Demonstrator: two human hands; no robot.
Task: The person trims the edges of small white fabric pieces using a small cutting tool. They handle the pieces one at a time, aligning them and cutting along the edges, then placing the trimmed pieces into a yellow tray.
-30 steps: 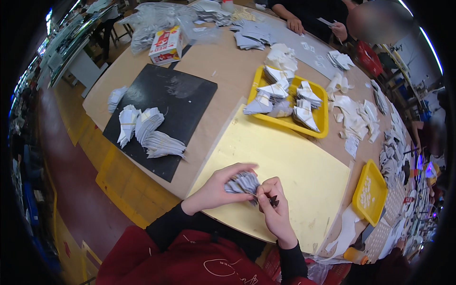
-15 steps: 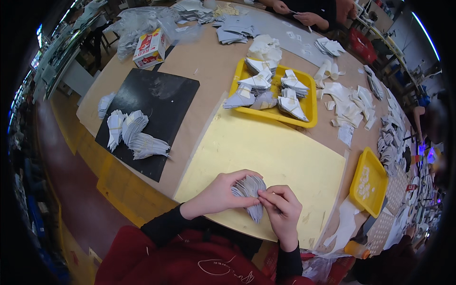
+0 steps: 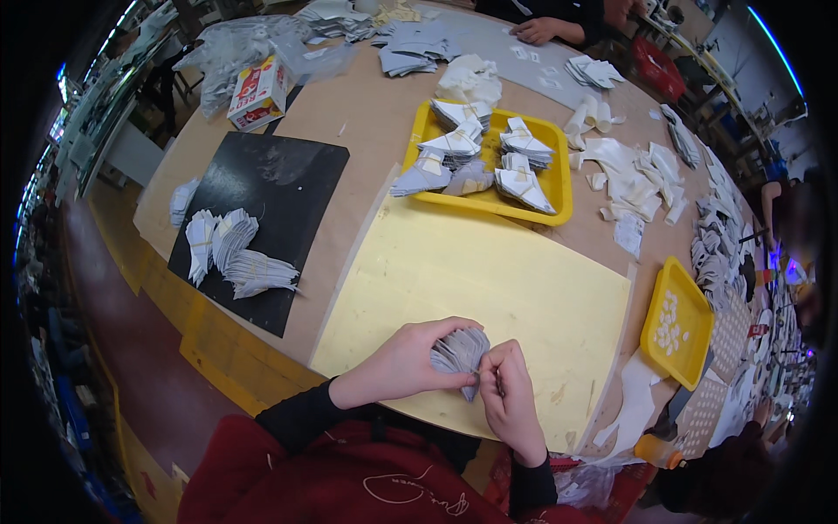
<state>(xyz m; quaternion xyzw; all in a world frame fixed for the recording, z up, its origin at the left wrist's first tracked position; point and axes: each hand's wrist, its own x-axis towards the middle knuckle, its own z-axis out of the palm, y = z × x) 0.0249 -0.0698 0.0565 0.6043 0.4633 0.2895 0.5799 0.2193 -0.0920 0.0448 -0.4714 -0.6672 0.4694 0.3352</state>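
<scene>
My left hand (image 3: 403,360) is wrapped round a fanned stack of grey cut pieces (image 3: 460,349), thumb across the near side and fingers over the far side. The stack stands over the pale yellow board (image 3: 489,271) in front of me. At the stack's right edge, my right hand (image 3: 509,393) is closed in a pinch. What lies between its fingertips is too small to make out. Similar bundles, some with a thin band round them, lie in the yellow tray (image 3: 566,188) beyond the board. More bundles (image 3: 260,272) rest on the black board (image 3: 297,183) at the left.
A smaller yellow tray (image 3: 696,371) with small white pieces stands at the right, near an orange bottle (image 3: 656,451). White scraps (image 3: 633,179) spread over the right side. A red and white box (image 3: 259,92) and clear plastic bags sit far left. Another person's hand (image 3: 537,31) rests at the far edge.
My right hand has drawn into a tighter pinch and turned at the stack's edge. My left hand still grips the stack, which is tilted differently. The view has shifted slightly.
</scene>
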